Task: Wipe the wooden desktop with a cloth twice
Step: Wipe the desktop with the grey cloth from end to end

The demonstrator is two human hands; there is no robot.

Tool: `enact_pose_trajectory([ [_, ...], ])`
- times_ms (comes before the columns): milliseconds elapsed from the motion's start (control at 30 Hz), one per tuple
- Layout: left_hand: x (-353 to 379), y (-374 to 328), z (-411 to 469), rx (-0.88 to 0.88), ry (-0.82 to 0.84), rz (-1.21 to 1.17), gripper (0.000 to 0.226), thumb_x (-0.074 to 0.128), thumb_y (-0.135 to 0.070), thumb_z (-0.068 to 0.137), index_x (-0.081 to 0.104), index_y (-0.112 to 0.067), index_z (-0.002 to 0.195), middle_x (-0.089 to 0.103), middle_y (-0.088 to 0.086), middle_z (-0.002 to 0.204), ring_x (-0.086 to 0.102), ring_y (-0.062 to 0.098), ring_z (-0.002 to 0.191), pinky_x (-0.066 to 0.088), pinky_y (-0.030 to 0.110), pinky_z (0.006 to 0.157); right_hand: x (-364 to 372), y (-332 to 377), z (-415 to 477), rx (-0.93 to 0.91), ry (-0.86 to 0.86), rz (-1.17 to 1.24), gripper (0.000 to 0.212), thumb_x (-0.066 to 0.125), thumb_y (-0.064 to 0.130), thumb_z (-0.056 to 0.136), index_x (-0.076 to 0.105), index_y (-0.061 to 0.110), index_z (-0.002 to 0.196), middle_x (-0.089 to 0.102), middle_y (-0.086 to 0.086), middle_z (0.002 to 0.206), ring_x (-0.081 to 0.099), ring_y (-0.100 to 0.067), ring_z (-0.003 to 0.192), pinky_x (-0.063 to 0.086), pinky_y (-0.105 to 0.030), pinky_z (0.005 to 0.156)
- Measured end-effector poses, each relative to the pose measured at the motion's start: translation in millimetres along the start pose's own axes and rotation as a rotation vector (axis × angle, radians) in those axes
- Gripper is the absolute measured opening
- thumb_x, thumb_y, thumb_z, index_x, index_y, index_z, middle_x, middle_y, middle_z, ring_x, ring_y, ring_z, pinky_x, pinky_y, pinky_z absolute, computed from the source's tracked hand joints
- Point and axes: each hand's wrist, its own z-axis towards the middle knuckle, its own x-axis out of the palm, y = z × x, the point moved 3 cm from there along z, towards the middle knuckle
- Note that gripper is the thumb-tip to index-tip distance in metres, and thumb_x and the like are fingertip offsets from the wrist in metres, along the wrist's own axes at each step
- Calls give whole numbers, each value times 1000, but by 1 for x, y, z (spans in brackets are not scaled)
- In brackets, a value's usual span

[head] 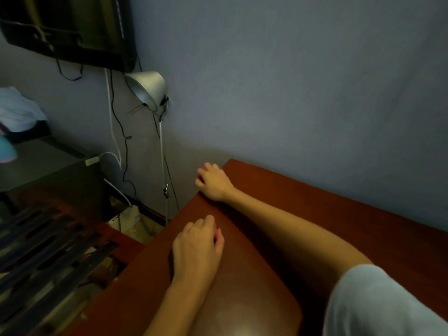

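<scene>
The reddish-brown wooden desktop fills the lower right, with its back edge against the wall. My left hand rests palm down on the desktop near its left edge, fingers loosely curled and nothing visible in them. My right hand lies at the far left corner. Its wrist is on the wood and its loosely bent fingers reach past the edge, holding nothing I can see. My right forearm stretches across the desktop from a light sleeve. No cloth is in view.
A silver lamp on a thin stand stands left of the desk, with hanging cables beside it. A dark screen is mounted on the wall above. A slatted wooden frame and a low cabinet lie to the left.
</scene>
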Motion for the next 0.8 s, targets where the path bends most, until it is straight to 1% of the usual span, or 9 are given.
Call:
enact_pose_trajectory([
  [67, -1, -1, 0, -4, 12, -3, 18, 47, -33, 92, 36, -25, 80, 57, -6, 81, 57, 15, 80, 33, 26, 58, -5, -1, -41, -115, -47, 85, 22, 47, 24, 95, 54, 3, 94, 48, -18, 100, 46, -33, 94, 33, -40, 79],
  [133, -1, 0, 1, -4, 17, -12, 16, 47, -32, 92, 38, -26, 81, 58, -5, 82, 57, 17, 79, 36, 28, 58, -13, -32, -69, -93, -66, 61, 22, 48, 26, 95, 54, 5, 92, 49, -17, 98, 47, -32, 93, 34, -40, 81],
  [267, -4, -3, 0, 2, 50, 15, 12, 37, -33, 97, 46, -26, 94, 59, -6, 95, 56, 14, 89, 38, 25, 64, -31, -114, -74, 262, -107, -78, 29, 43, 25, 98, 54, -1, 101, 49, -22, 109, 49, -38, 102, 34, -40, 86],
  [333, -5, -4, 1, 0, 65, 27, 13, 37, -33, 97, 47, -25, 98, 59, -6, 98, 55, 14, 92, 35, 25, 64, -31, -118, -59, 384, -113, -123, 34, 39, 27, 99, 52, -2, 111, 47, -23, 115, 46, -39, 109, 37, -41, 89],
  [400, -8, -5, 1, -19, 85, 32, 14, 38, -33, 97, 49, -24, 99, 60, -4, 100, 56, 16, 94, 35, 27, 65, -26, -96, -41, 431, -93, -143, 37, 38, 28, 99, 50, -1, 119, 45, -22, 123, 43, -39, 115, 38, -43, 91],
  [500, -14, -8, -3, -28, 124, 67, 17, 39, -34, 96, 51, -23, 103, 59, -2, 106, 56, 18, 99, 40, 29, 72, -15, -38, -23, 311, -83, -137, 37, 38, 29, 98, 50, 3, 121, 45, -20, 127, 43, -37, 117, 39, -41, 92],
  [633, -23, -9, -14, 7, 186, 131, 19, 40, -32, 97, 51, -20, 106, 58, 1, 109, 56, 20, 101, 43, 31, 75, -4, 35, -46, -31, -29, -64, 32, 39, 28, 99, 51, 1, 111, 46, -20, 117, 44, -34, 107, 36, -41, 85],
  [733, -37, 0, -29, 43, 213, 161, 18, 41, -32, 96, 51, -20, 104, 59, 1, 106, 58, 20, 98, 43, 31, 74, -14, 48, -95, -256, 18, 0, 41, 31, 37, 96, 51, 1, 100, 47, -18, 102, 42, -29, 90, 34, -42, 79],
  [800, -48, 10, -40, 67, 218, 158, 16, 42, -33, 96, 51, -20, 101, 59, 0, 102, 58, 20, 95, 46, 31, 75, -24, 28, -128, -286, 19, -4, 51, 21, 45, 91, 51, 3, 94, 46, -15, 97, 41, -27, 86, 32, -40, 77],
])
